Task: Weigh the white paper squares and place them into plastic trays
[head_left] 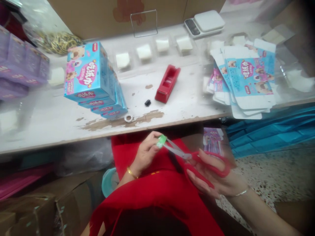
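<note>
Between the thumb and fingers of my left hand (147, 149) is a small green piece with white marks (161, 141); its exact kind I cannot make out. My right hand (216, 177) grips red-handled scissors (189, 156), thumb and fingers through the loops. The scissor blades are spread, their tips at the edge of the green piece. Both hands are above my lap, over a red apron (157, 186), just in front of the table edge. On the table behind them lie a red tape-dispenser-like holder (168, 83), a small black piece (147, 103) and a white ring (128, 118).
Stacked blue boxes (85, 72) stand left on the table (140, 88), purple boxes (22, 59) farther left. Flat blue cartons (251, 72) lie right. White packets (144, 51), a scale (205, 23) and a wire stand (144, 23) are behind. Cardboard boxes (73, 200) sit below left.
</note>
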